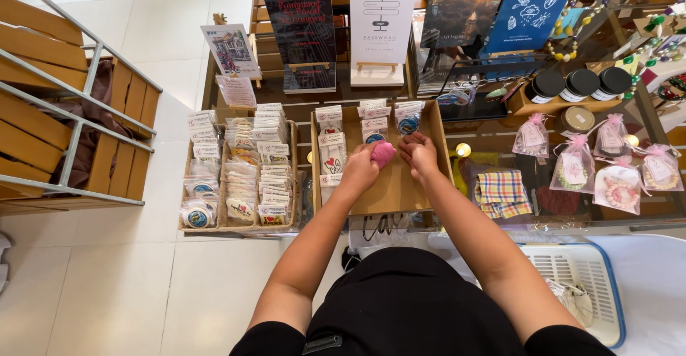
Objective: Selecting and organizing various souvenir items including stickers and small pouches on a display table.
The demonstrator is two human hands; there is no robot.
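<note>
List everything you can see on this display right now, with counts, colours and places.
pink item: one, pink, held over the box
box: one, brown cardboard, centre, packets along its back and left
basket: one, woven tan, left of the box, full of small packets
books: four standing at the back, black, white, dark and blue
jars: three, black lids, right of the books
pouches: about five, pink sheer, right side
cloth: one, multicolour plaid, right of the box
tray: one, white slatted with blue rim, lower right
left hand: on the pink item
right hand: beside the pink item, fingertips at it
</note>
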